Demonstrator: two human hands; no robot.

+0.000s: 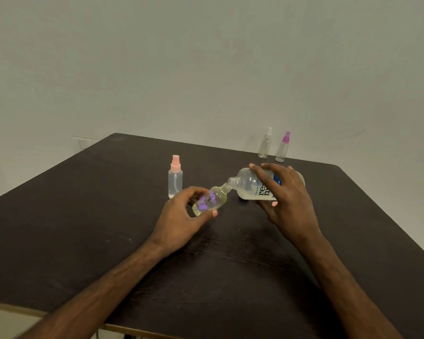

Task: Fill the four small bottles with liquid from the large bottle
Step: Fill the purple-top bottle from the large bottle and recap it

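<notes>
Tilting large bottle (252,185), clear, labelled, mouth touching purple-flowered small bottle (209,200)

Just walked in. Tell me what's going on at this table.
A person is pouring: the right hand tips the large bottle so its neck meets the mouth of a small flowered bottle, held tilted in the left hand. It holds some yellowish liquid. A pink-capped bottle stands nearby on the table; a white-capped bottle and a purple-capped bottle stand at the far edge.

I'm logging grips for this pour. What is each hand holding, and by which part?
The left hand grips the small flowered bottle round its lower body; the right hand grips the large bottle round its labelled middle.
</notes>
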